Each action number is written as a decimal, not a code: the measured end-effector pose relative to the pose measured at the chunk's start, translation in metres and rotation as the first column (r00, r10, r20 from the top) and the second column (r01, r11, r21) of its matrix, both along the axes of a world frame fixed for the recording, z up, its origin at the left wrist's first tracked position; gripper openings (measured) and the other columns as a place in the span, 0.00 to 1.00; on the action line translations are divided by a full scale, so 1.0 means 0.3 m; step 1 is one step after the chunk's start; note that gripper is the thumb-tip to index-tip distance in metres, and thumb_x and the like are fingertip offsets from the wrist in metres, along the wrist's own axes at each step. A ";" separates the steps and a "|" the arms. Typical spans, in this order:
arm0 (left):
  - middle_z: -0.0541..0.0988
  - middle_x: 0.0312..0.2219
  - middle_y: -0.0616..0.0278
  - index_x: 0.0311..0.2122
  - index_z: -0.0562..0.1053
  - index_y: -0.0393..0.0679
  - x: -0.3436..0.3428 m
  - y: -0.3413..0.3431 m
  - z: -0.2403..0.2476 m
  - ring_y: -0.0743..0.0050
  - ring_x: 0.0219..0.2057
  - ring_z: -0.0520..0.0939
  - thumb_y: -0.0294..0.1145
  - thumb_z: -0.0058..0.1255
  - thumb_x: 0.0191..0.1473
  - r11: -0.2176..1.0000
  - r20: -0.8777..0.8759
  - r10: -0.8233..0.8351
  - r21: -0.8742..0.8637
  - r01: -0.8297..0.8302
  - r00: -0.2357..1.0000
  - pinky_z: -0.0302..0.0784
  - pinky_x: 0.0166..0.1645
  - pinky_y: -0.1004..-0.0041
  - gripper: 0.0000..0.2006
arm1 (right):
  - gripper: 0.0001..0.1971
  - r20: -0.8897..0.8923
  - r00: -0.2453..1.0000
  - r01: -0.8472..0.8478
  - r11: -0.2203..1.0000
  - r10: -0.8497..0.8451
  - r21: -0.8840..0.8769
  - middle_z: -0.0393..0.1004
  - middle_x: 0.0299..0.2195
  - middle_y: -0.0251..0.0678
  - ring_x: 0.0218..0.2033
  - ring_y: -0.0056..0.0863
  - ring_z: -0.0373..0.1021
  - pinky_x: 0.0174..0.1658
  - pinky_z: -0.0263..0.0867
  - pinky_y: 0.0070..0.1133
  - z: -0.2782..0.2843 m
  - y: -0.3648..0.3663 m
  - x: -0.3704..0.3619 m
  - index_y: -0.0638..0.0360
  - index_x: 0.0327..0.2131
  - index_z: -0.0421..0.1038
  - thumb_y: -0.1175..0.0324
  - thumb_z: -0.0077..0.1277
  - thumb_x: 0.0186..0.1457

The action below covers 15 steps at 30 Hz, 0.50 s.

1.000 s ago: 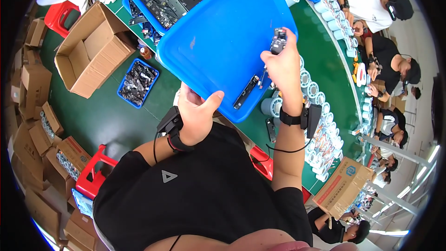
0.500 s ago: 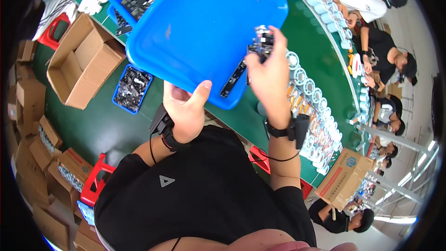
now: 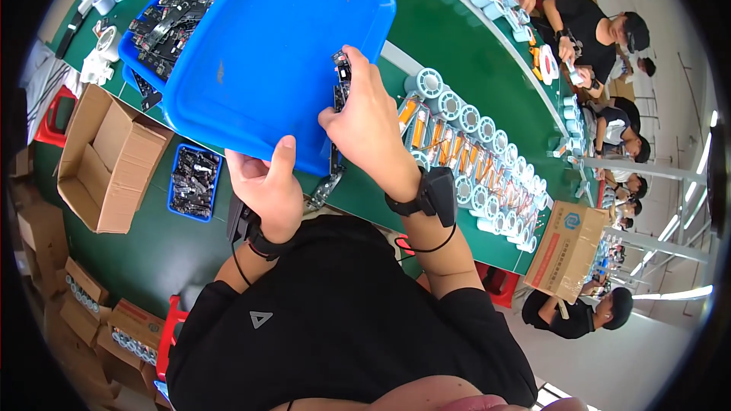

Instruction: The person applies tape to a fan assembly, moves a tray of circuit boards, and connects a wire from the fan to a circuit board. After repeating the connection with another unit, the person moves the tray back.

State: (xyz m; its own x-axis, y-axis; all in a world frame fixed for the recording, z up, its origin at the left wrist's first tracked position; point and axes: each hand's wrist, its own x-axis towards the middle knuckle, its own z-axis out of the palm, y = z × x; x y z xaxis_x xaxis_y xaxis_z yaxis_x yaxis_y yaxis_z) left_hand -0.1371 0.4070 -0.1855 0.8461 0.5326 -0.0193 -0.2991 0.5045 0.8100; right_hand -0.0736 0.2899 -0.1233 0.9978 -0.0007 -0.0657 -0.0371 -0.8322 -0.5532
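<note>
A large blue plastic tray (image 3: 274,61) is tilted up in front of me, its inside bare. My left hand (image 3: 268,194) grips its near rim, thumb over the edge and fingers underneath. At the tray's right side, my right hand (image 3: 369,118) is closed on a few small black circuit boards (image 3: 340,84), pinched between thumb and fingers. Below that hand, by the tray's near right corner, is another dark board (image 3: 327,187); whether it hangs or rests on something I cannot tell.
Left of the tray is a blue bin heaped with black boards (image 3: 171,30). A smaller blue bin (image 3: 177,183) of dark parts sits lower, beside an open cardboard box (image 3: 114,160). Rows of pale blue round housings (image 3: 470,118) line the green table (image 3: 457,27) at right. Co-workers sit across it.
The tray and both hands have shifted left in view. The long board that lay in the tray's near corner no longer shows there; a dark board now shows below the right hand.
</note>
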 end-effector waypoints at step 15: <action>0.77 0.40 0.62 0.52 0.66 0.37 0.090 -0.040 -0.005 0.80 0.36 0.75 0.16 0.57 0.56 0.999 -0.023 -0.018 0.045 0.019 1.000 0.71 0.41 0.77 0.20 | 0.40 0.195 0.980 0.022 0.997 -0.035 0.068 0.68 0.56 0.58 0.51 0.59 0.72 0.52 0.69 0.41 -0.051 -0.045 0.017 0.61 0.64 0.56 0.75 0.59 0.46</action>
State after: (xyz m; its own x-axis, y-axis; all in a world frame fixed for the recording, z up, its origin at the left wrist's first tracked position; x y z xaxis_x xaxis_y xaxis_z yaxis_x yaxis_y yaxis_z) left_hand -0.1102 0.3950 -0.1871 0.8557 0.5173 -0.0148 -0.2712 0.4725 0.8386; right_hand -0.0686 0.2763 -0.1387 0.9909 -0.0319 0.1305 0.0541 -0.7942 -0.6052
